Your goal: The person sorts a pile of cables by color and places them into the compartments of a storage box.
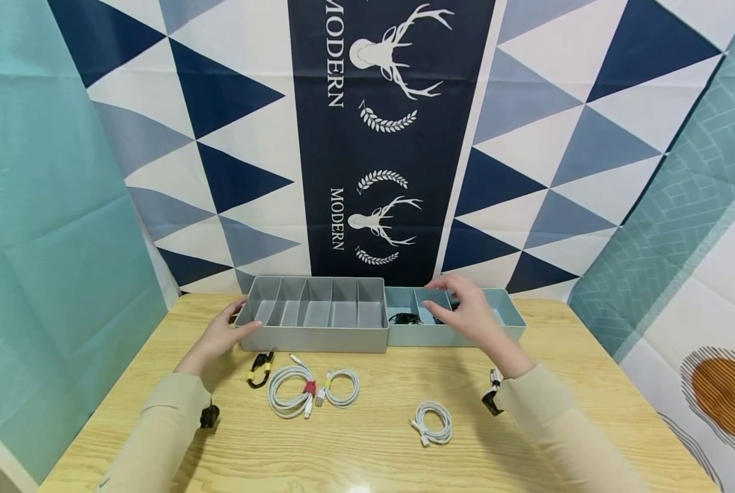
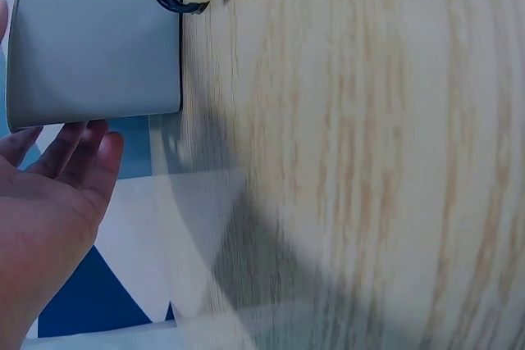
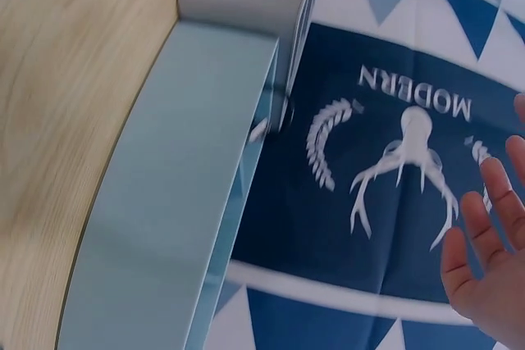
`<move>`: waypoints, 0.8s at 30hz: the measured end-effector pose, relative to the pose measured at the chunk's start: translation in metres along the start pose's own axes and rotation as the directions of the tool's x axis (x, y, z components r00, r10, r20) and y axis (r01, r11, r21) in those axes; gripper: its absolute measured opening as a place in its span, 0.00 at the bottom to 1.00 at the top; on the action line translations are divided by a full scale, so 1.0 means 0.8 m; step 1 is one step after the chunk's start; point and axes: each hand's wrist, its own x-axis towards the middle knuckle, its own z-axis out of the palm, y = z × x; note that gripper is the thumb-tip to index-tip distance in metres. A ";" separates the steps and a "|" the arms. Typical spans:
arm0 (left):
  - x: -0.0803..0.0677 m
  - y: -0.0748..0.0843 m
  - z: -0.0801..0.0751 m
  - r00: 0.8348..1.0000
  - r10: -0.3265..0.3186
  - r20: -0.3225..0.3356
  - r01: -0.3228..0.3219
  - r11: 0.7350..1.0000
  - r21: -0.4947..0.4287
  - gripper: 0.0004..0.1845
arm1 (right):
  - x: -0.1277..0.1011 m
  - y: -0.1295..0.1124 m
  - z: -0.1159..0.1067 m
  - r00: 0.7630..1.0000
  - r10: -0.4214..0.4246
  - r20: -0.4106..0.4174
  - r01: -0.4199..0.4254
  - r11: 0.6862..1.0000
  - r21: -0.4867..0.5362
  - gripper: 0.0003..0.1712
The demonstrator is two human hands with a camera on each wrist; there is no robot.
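Note:
My left hand [image 1: 222, 335] rests at the left end of a grey divided box [image 1: 324, 339]. Its thumb reaches over the front corner, and in the left wrist view the fingers [image 2: 78, 149] lie right at the box's end wall. My right hand [image 1: 466, 311] is over a light blue divided box [image 1: 429, 335], thumb and fingers spread apart with nothing between them. A bundled black cable [image 1: 406, 318] lies in the blue box's left compartment. Dark items in its middle compartments are partly hidden by the hand. The grey box's compartments show bare floors.
In front of the grey box lie a short black cable [image 1: 259, 370] with yellow ties, a white coiled cable [image 1: 290, 390] with a red tie and a smaller white coil [image 1: 343, 388]. Another white coil [image 1: 432, 422] sits right of centre. A black-and-white cable [image 1: 493, 394] lies beside my right sleeve.

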 end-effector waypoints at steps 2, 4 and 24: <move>0.000 0.001 -0.002 1.000 0.004 -0.001 -0.004 1.000 0.014 0.46 | 0.001 -0.008 0.006 1.000 -0.012 0.007 0.012 1.000 0.026 0.15; -0.001 0.002 -0.002 1.000 0.005 -0.002 -0.005 1.000 0.015 0.46 | 0.001 -0.017 0.011 1.000 -0.010 0.022 0.009 0.999 0.051 0.15; -0.002 0.006 -0.002 1.000 0.016 0.013 -0.016 1.000 -0.024 0.44 | 0.001 -0.074 0.062 0.992 -0.044 0.118 0.023 0.985 0.169 0.17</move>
